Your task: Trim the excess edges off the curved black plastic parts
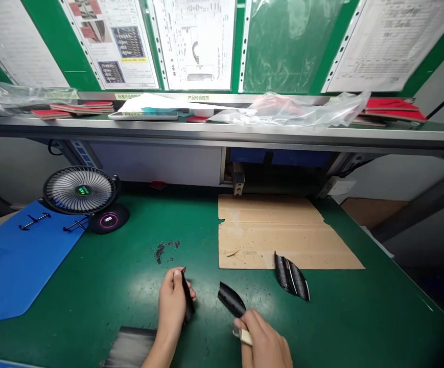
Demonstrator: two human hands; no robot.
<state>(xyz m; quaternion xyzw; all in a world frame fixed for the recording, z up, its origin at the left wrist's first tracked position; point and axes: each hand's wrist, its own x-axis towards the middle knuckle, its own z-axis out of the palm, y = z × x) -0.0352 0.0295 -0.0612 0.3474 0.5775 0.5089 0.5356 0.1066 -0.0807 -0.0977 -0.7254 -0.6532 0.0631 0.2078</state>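
Note:
My left hand grips a thin black curved plastic part, held on edge over the green table mat. My right hand holds a pale-handled tool and touches a second black curved part that rests on the mat just ahead of its fingers. A third black part with silver ribs lies apart to the right, partly on the cardboard sheet.
A small pile of black shavings lies on the mat ahead of my left hand. A desk fan and blue binder sit at left. A shelf with bags and red sheets runs overhead.

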